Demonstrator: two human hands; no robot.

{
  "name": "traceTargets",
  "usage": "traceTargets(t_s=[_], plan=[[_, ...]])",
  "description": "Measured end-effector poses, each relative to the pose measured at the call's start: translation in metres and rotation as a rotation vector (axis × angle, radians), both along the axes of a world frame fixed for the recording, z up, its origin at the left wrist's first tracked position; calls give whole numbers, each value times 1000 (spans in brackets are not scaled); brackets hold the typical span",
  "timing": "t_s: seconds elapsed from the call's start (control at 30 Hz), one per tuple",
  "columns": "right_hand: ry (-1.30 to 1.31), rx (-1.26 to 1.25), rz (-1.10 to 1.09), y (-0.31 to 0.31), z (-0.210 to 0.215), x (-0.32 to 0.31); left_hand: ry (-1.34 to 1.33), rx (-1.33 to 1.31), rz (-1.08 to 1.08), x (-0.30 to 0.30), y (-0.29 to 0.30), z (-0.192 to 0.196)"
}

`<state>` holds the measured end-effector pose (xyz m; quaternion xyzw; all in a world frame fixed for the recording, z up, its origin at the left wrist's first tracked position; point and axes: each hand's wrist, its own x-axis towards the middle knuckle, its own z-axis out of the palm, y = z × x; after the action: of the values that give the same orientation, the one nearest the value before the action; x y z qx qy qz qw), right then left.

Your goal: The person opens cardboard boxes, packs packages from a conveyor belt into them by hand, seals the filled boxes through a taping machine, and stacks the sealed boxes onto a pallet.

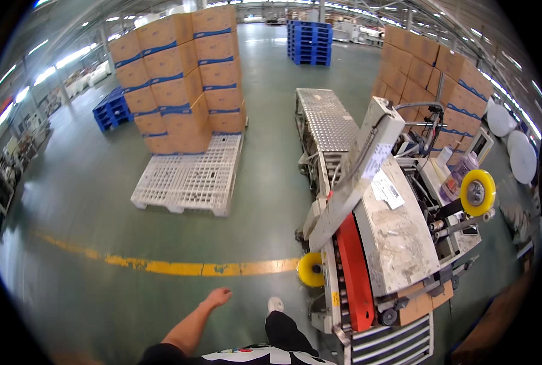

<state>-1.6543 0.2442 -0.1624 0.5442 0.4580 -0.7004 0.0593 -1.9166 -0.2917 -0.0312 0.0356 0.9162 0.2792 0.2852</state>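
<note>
My left hand (220, 297) hangs over the floor in front of my body, its fingers curled in and nothing showing in them. It touches nothing. My right hand is out of view. To the right stands a carton-sealing machine (398, 234) with a scuffed pale top plate, a red side guide (355, 274) and a slanted white post (359, 164). One yellow tape roll (311, 269) sits low on its near left side. Another yellow tape roll (478, 192) is mounted higher at the right. A brown carton (417, 309) shows partly beneath the machine's near end.
Ahead on the left, brown cartons (176, 91) are stacked on a white plastic pallet (188, 182) whose near part is bare. More stacked cartons (432, 73) stand behind the machine. Blue pallets (309, 42) are piled farther off. A worn yellow line (179, 267) crosses the green floor.
</note>
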Motion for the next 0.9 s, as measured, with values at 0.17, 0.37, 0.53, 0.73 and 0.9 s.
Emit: traceTargets(t_s=[0.17, 0.37, 0.53, 0.73, 0.9], plan=[[64, -6, 202, -69, 25, -197, -83, 378, -70, -141, 47, 15], [164, 82, 271, -114, 85, -375, -273, -16, -11, -249, -61, 17], [-111, 143, 118, -116, 125, -364, -529, -74, -78, -364, -79, 16], [-365, 45, -1037, -146, 101, -191, -528, -159, -262, -536, -21, 27], [-266, 348, -1535, -91, 134, -13, -297, -32, -422, -674, 96, 49]])
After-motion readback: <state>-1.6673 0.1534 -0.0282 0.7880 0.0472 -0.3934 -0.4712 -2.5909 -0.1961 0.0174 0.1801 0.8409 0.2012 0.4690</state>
